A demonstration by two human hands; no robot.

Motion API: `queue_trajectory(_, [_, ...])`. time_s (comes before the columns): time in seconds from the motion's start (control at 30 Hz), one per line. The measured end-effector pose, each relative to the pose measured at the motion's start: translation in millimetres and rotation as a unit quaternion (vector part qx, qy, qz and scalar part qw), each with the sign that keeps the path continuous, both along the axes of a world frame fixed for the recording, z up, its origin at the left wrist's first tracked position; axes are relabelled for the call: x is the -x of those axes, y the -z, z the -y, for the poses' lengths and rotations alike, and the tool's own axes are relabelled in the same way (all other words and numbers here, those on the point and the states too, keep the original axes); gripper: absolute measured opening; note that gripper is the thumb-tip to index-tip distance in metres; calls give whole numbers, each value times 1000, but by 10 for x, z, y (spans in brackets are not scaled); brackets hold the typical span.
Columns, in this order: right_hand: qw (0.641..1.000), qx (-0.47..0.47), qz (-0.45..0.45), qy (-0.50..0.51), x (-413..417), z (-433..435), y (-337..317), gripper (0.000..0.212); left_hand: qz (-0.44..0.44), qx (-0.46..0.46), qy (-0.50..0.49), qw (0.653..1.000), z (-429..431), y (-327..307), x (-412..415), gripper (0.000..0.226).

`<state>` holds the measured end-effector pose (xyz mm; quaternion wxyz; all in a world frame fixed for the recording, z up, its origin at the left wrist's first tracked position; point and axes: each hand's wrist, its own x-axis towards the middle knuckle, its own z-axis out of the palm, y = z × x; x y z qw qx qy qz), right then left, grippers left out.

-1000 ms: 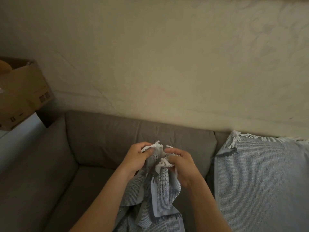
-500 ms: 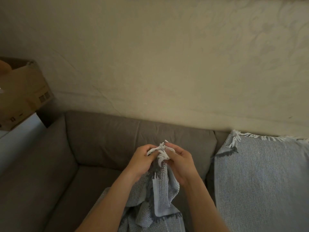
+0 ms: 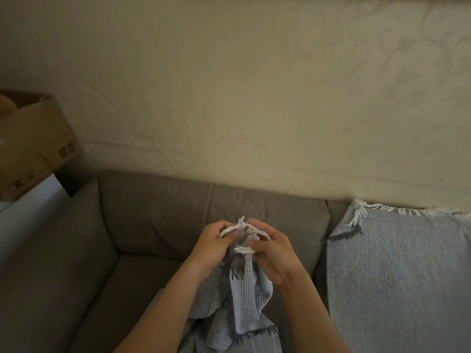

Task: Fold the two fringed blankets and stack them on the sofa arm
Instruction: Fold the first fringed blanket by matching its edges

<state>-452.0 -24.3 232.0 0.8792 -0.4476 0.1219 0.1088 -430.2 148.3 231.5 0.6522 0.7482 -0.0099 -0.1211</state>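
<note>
Bare sofa seat [image 3: 84,289] left; draped blanket [image 3: 397,276] blocks the right.

there are two blue blankets with white fringe: one blanket in the hands [image 3: 244,296] and one blanket spread at the right [image 3: 397,276]. two hands are seen, the left hand [image 3: 214,245] and the right hand [image 3: 272,248]. there is one grey sofa [image 3: 153,212] and one cardboard box [image 3: 33,143].

— Cropped at 9 o'clock?
— One cardboard box [image 3: 33,138], label print too small to read.
— Hidden at centre?
— Corner of held blanket [image 3: 244,296], bunched between left hand [image 3: 214,245] and right hand [image 3: 274,250]; lower folds cut off at 6 o'clock. At 3 o'clock, draped blanket [image 3: 397,276], cropped by the frame edge.
</note>
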Motion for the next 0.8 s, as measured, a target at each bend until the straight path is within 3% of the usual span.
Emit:
queue_trajectory(0.17, [1000,1,26,17,15,-11,-7,47,-3,17,17,1000,-3,-21,21,12])
queue_trajectory(0.37, [992,65,66,88,8,-60,18,36,-13,67,-1,998,40,-57,55,9])
queue_trajectory(0.5, [990,94,63,87,36,-82,4,20,-27,83,-2,996,42,-60,73,13])
queue_trajectory(0.57, [991,96,58,71,45,-70,13,24,-39,109,0,993,34,-45,70,16])
queue_trajectory(0.7, [968,219,113,48,70,-60,-4,32,-44,140,-7,989,14,8,38,19])
queue_trajectory(0.8, [917,364,147,73,66,-88,-8,34,-65,155,-3,986,28,37,34,20])
